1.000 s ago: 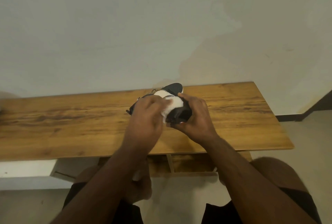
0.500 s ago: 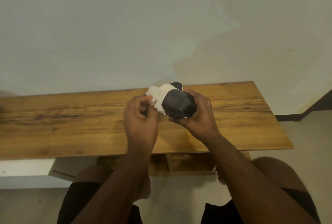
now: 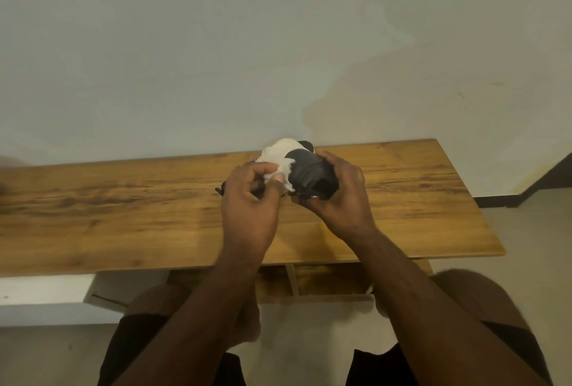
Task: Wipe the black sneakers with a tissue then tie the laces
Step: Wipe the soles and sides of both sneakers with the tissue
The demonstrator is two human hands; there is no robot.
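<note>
My right hand (image 3: 339,200) grips a black sneaker (image 3: 311,173) by its heel end and holds it above the wooden table (image 3: 123,209), toe pointing away from me. A white tissue (image 3: 283,158) lies over the sneaker's front and left side. My left hand (image 3: 250,200) pinches the tissue against the shoe with fingers and thumb. Part of a second dark shoe (image 3: 220,190) peeks out behind my left hand; most of it is hidden. A bit of patterned lace (image 3: 255,158) shows just left of the tissue.
The table stands against a pale wall (image 3: 278,45), with its right end near a dark skirting board (image 3: 526,193). A shelf (image 3: 325,283) shows under the tabletop. My knees are below the front edge.
The sneaker has been lifted and turned, so more of its black side faces me. The tissue has slid from the near side up toward the toe, with my left hand following.
</note>
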